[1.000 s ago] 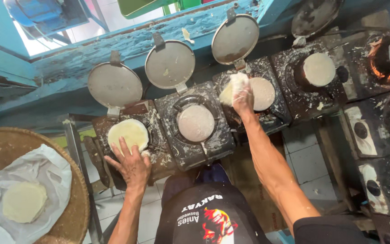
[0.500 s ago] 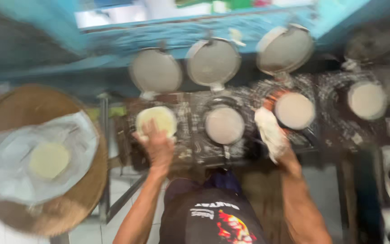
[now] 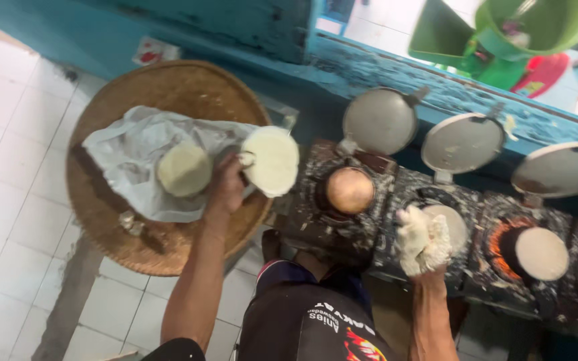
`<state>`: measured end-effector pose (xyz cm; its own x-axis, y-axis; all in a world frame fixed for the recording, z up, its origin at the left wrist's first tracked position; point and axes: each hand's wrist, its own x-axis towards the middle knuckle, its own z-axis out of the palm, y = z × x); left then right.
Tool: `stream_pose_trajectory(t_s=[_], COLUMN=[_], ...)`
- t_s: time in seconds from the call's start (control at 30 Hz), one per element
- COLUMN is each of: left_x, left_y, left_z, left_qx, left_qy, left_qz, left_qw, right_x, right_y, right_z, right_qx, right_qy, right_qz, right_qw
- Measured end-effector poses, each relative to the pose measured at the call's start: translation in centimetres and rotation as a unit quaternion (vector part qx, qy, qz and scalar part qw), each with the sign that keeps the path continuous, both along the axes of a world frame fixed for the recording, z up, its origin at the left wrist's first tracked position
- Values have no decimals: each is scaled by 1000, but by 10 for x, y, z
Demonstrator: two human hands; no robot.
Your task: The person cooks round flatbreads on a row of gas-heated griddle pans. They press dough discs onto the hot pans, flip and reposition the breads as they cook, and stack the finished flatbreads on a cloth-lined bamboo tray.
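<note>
**Q:** Flatbread disc (image 3: 272,160), where's it at right now?

**A:** Pinched by its edge in the left hand (image 3: 225,187), fingers pressed together on it, hanging over the rim of the round woven tray (image 3: 168,87). A stack of pale discs (image 3: 183,170) sits on the plastic sheet (image 3: 128,150) in that tray.

**Q:** And the other grip?

**A:** Right hand (image 3: 423,242) is closed around a white cloth wad (image 3: 415,234), just beside a small round pan (image 3: 449,224). The copper-coloured pan (image 3: 350,190) is bare, lids (image 3: 379,122) propped up behind.
</note>
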<state>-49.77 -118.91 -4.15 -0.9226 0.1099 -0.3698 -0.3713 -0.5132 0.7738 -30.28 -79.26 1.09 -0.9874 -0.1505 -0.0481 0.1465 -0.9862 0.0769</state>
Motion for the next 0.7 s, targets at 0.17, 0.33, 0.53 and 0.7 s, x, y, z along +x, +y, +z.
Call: stream_pose_trajectory(t_s=[0.17,0.33,0.53,0.7], left_x=[-5,-2,18,30], left_y=[-127,-181,-184,-154], left_z=[18,-6,-67,-67], left_qx=[123,65,-83,-412], left_qy=[-47,-86,7,88], left_qz=[81,153,257,221], left_qw=[988,982,963,880], right_x=[-45,-66,-50,-40], right_y=[-59,-90,-93,-53], right_z=[0,8,3,-35], right_qx=[332,294,445,477], right_qy=[-150,-68,-165,-250], right_qz=[-49,-75,-52,-120], right_qw=[930,951,879,834])
